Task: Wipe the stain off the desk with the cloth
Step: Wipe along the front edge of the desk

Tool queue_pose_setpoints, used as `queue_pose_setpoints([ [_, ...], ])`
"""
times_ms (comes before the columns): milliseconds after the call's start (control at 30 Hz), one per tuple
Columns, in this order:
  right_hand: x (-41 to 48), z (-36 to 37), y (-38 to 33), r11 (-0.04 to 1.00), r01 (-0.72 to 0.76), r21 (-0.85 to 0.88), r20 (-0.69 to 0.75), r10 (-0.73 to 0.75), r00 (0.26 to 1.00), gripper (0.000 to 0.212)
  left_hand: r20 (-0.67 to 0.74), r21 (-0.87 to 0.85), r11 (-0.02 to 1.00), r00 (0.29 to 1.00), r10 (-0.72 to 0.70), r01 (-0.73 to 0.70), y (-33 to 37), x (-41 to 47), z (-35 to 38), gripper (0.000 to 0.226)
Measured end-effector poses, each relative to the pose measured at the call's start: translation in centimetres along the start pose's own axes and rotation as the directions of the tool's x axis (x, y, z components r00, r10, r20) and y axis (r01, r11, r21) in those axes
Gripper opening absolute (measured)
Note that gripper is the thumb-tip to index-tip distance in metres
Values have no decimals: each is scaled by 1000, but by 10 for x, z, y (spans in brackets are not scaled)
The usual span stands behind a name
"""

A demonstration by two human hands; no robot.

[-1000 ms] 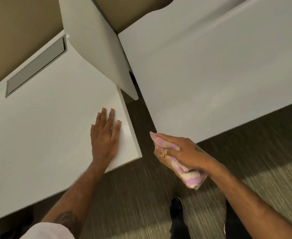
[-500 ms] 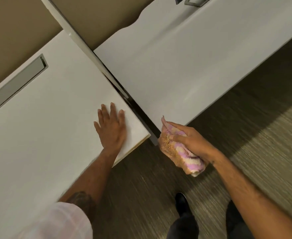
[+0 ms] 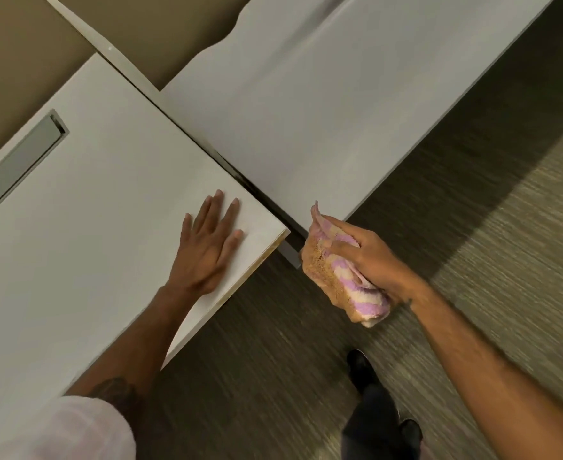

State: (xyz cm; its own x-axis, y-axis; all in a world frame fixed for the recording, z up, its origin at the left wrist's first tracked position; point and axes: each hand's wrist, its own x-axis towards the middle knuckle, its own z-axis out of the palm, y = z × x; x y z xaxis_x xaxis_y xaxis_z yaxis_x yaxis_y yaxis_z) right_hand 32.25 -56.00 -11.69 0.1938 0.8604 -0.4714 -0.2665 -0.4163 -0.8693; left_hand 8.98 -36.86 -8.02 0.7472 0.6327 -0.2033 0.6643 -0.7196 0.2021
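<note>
One cloth under right fingers

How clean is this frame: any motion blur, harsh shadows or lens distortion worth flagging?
Head view: the carpet is streaked with motion blur, while the left hand, flat on the left desk, and the right hand gripping the cloth stay fairly sharp; the right desk throws a dark shadow across the floor; wide-angle skew tilts the desk edges.

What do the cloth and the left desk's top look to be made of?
Cloth: soft terry-like fabric, pink and cream stripes, nubby pile, bunched in the right hand. Left desk: smooth matte white top, probably laminate over board; a tan raw-looking edge shows at the corner beside the left hand.
</note>
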Motion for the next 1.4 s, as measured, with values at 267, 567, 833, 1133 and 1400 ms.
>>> queue_pose_setpoints([
  [267,-5,29,23,989,47,142,-129,-29,991,46,-33,-14,1000,999,6,-6,1,1,6,63],
  [567,-6,77,31,987,158,-1,-314,-151,938,57,-76,5,1000,997,-3,4,-3,-2,10,66],
  [833,-3,114,28,971,145,-190,-548,-228,805,59,-129,5,997,989,72,-72,-9,3,12,66],
  [1133,11,157,33,975,181,-131,-673,-222,706,57,-162,25,993,980,115,-112,-11,3,15,60],
  [1400,22,178,37,973,178,-146,-699,-229,677,57,-189,56,994,976,107,-98,-15,9,19,59],
])
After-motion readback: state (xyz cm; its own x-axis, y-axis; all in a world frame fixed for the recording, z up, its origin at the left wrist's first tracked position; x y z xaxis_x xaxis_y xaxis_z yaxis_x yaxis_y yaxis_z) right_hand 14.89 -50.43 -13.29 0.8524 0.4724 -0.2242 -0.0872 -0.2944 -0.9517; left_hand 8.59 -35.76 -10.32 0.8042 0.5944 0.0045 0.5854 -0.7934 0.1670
